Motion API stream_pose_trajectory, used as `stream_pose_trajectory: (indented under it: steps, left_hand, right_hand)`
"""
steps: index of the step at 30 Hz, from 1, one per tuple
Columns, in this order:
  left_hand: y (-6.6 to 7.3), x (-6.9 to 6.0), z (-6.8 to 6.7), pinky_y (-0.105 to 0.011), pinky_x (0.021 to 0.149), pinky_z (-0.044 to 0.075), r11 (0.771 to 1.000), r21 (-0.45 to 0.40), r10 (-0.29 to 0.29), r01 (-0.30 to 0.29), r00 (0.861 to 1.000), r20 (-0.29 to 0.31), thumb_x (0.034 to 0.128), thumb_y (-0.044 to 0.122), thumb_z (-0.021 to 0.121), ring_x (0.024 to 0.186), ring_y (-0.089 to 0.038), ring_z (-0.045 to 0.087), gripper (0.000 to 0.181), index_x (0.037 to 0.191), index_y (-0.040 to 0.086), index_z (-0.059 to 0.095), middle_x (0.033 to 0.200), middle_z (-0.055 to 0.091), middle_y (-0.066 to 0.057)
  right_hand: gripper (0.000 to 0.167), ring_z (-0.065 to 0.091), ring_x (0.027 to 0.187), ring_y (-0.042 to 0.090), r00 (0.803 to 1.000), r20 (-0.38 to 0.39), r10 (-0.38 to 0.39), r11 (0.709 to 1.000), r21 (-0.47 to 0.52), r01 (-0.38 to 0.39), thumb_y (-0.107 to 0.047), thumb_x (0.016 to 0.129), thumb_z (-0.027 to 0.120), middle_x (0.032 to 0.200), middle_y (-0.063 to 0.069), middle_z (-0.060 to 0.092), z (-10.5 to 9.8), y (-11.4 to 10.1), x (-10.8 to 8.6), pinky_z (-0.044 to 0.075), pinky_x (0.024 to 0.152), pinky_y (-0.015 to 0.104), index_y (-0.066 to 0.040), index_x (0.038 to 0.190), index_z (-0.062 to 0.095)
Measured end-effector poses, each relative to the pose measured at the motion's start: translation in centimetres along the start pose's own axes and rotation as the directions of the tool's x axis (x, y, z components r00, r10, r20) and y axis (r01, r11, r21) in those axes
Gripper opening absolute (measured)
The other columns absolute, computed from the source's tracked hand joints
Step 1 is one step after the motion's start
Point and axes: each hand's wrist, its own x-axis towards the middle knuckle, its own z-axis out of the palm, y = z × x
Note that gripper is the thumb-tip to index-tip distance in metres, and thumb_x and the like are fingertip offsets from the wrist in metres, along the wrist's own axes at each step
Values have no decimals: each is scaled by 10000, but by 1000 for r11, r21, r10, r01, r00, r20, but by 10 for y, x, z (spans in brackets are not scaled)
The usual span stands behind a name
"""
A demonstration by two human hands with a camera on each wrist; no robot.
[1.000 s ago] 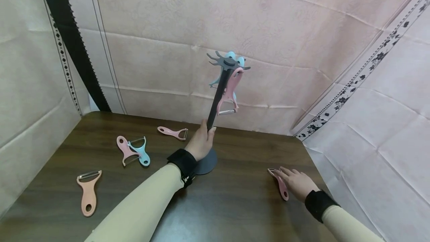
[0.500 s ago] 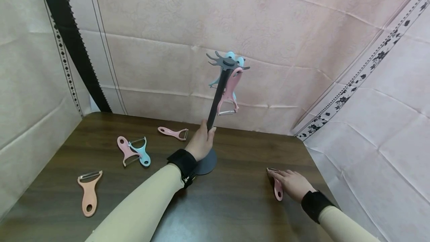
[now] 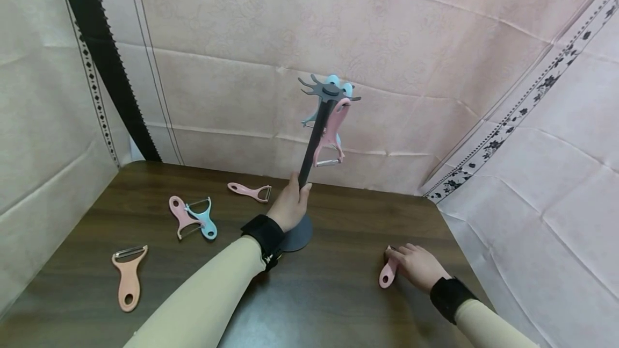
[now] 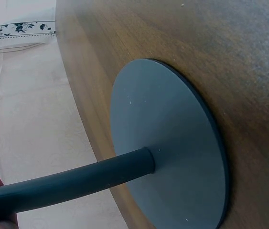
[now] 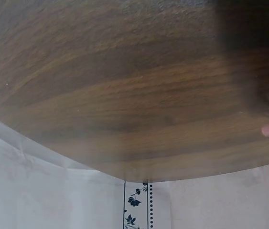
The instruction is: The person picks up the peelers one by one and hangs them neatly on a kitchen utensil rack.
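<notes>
The left hand (image 3: 289,205) grips the dark stand (image 3: 314,146); the right hand (image 3: 422,267) touches a pink peeler (image 3: 389,269) on the bench (image 3: 338,294), whether pinching I can't tell. It looks light and stiff; I'd take the handle (image 3: 387,273).

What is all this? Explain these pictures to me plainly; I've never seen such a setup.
No machine here, just a person's two bare hands. The wide picture comes from a camera worn on the head, looking forward and down; the other two come from a camera on each wrist. The left hand grips a dark stand; a hanging pink peeler and blue peelers are at its top. The right hand has its fingers over a second pink peeler, near the blade end; whether they pinch it is hidden. Elsewhere on the wooden table lie a peach peeler, an overlapping pink peeler and blue peeler, and a lone pink peeler near the back edge.
</notes>
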Motion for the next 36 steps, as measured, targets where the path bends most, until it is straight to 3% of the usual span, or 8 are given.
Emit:
stream_pose_trajectory:
  steps: [4, 8, 13, 17, 20, 26, 32, 36]
  left_hand:
    - [0, 0, 0, -335, 554, 383, 1000, 3, -1, 1, 1000, 9, 1058, 265, 382, 582, -208, 449, 270, 1169, 20, 359, 722, 419, -55]
    - [0, 1, 0, -330, 537, 375, 1000, -2, -10, 10, 1000, 23, 1059, 277, 378, 569, -202, 440, 279, 1181, 28, 356, 722, 421, -55]
    - [-1, 1, 0, -327, 527, 369, 1000, -17, -19, 20, 999, 32, 1058, 294, 366, 560, -201, 433, 283, 1183, 40, 351, 725, 418, -57]
    - [-1, 1, 0, -329, 533, 380, 1000, -13, -11, 12, 1000, 22, 1058, 285, 372, 562, -201, 442, 280, 1180, 34, 352, 723, 420, -60]
    - [-1, 2, 1, -332, 540, 386, 1000, -9, 3, -3, 1000, 10, 1058, 266, 379, 564, -202, 446, 270, 1178, 25, 358, 718, 424, -59]
    - [-1, 1, -1, -331, 545, 388, 1000, -24, -3, 3, 1000, 16, 1059, 244, 378, 563, -203, 448, 264, 1190, 16, 359, 722, 430, -60]
    - [1, 0, -2, -329, 539, 383, 999, -34, -11, 12, 1000, 28, 1059, 243, 378, 566, -203, 442, 247, 1174, 25, 358, 725, 426, -59]
    - [0, 0, -1, -326, 538, 381, 1000, -31, -3, 4, 1000, 22, 1059, 245, 381, 566, -197, 439, 242, 1166, 30, 356, 723, 422, -57]
  right_hand:
    - [306, 585, 754, 194, 996, -80, -43, 999, -4, 43, 10, 677, 774, 835, -6, 656, 3, 1, 2, 483, 703, 378, -98, 958, 723]
    - [297, 567, 738, 172, 991, -128, -24, 999, 34, 29, 46, 639, 773, 792, -43, 648, 2, 6, 3, 477, 699, 361, -118, 881, 725]
    - [271, 574, 743, 163, 985, -164, 46, 996, 85, -32, 58, 665, 784, 791, -52, 649, -8, 10, 7, 484, 674, 348, -119, 857, 713]
    - [236, 584, 742, 135, 976, -160, 151, 979, 160, -125, 37, 739, 773, 791, -81, 655, -24, 12, 15, 478, 653, 345, -157, 859, 714]
    - [183, 598, 748, 135, 954, -132, 268, 942, 242, -232, 10, 797, 749, 800, -70, 664, -42, 16, 26, 471, 655, 370, -153, 875, 727]
    - [48, 533, 636, 102, 883, -94, 461, 813, 443, -378, -72, 903, 680, 773, -8, 666, -80, 15, 54, 424, 578, 296, -95, 923, 717]
    - [88, 545, 665, 138, 840, -97, 533, 705, 601, -378, -137, 951, 632, 820, 21, 678, -105, 4, 75, 427, 593, 258, -89, 975, 702]
    - [134, 596, 733, 160, 842, -88, 533, 633, 702, -327, -161, 960, 622, 875, 65, 699, -120, -4, 88, 449, 634, 220, -45, 1022, 651]
